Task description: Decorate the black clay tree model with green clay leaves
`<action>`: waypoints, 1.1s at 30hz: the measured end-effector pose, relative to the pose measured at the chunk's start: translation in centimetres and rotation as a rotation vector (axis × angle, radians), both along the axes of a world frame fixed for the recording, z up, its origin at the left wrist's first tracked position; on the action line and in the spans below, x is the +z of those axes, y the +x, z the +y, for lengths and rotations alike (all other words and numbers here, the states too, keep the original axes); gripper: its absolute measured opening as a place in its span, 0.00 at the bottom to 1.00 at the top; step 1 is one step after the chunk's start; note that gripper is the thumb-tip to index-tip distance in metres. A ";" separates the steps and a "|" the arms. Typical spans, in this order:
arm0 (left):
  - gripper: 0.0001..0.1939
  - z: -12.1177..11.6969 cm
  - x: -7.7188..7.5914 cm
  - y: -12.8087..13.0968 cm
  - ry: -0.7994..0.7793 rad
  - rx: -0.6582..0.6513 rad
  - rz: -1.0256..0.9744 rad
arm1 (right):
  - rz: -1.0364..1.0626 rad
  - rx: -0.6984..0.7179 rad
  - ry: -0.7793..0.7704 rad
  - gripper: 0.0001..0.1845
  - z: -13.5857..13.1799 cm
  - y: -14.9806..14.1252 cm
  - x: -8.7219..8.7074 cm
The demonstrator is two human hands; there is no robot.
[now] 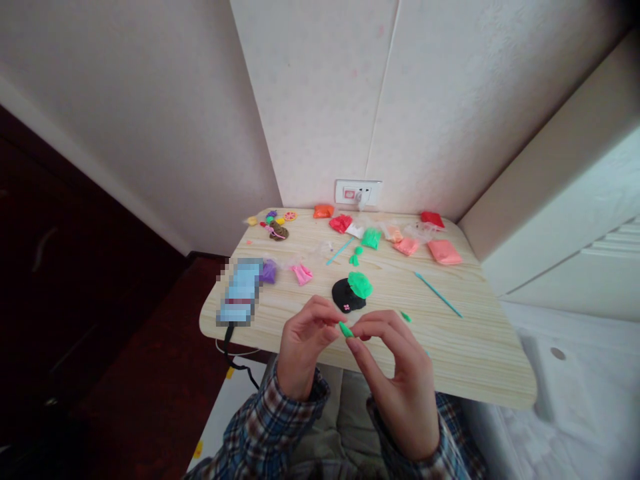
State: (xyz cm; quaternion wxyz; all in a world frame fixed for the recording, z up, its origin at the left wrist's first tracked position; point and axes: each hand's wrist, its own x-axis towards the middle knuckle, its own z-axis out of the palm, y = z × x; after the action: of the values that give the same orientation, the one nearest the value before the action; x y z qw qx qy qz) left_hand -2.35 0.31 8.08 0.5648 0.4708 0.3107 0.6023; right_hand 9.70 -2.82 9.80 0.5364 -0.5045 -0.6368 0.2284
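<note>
Between my two hands is a small pointed piece of green clay, leaf-like in shape. The thumb and fingers of my right hand pinch its lower right end. At its other end, the fingertips of my left hand are closed on it. Just beyond my hands lies a flat black clay shape with a small pink flower on it. A rounded green clay piece rests on the black shape's upper right. Another slim green clay piece lies on the table beyond my right hand.
The wooden table also bears a blue stick, a second stick, several colored clay packets, a pink clay packet, small green lumps, and a brown clay item. A blurred-out phone-like device with a cable lies left.
</note>
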 end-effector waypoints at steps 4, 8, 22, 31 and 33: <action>0.08 0.2 0.0 -0.4 0.010 -0.036 0.006 | -0.055 0.017 0.034 0.02 -0.2 0.1 0.1; 0.09 0.2 0.0 -0.5 -0.010 -0.078 0.013 | -0.069 0.031 0.032 0.00 -0.3 -0.1 0.2; 0.12 0.0 -0.1 0.4 -0.064 -0.130 -0.050 | -0.193 -0.049 0.160 0.05 -0.5 0.3 -0.1; 0.18 -0.1 0.1 0.9 -0.105 -0.081 -0.051 | -0.177 -0.066 0.208 0.08 -0.4 0.2 -0.4; 0.18 -0.1 0.1 0.9 -0.115 -0.075 -0.052 | -0.174 -0.069 0.216 0.08 -0.3 0.3 -0.4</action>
State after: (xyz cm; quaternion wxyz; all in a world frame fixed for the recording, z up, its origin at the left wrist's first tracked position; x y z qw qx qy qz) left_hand -1.43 0.19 8.16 0.6210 0.4329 0.3121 0.5741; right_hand 9.98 -3.17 9.36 0.5377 -0.4833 -0.6842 0.0955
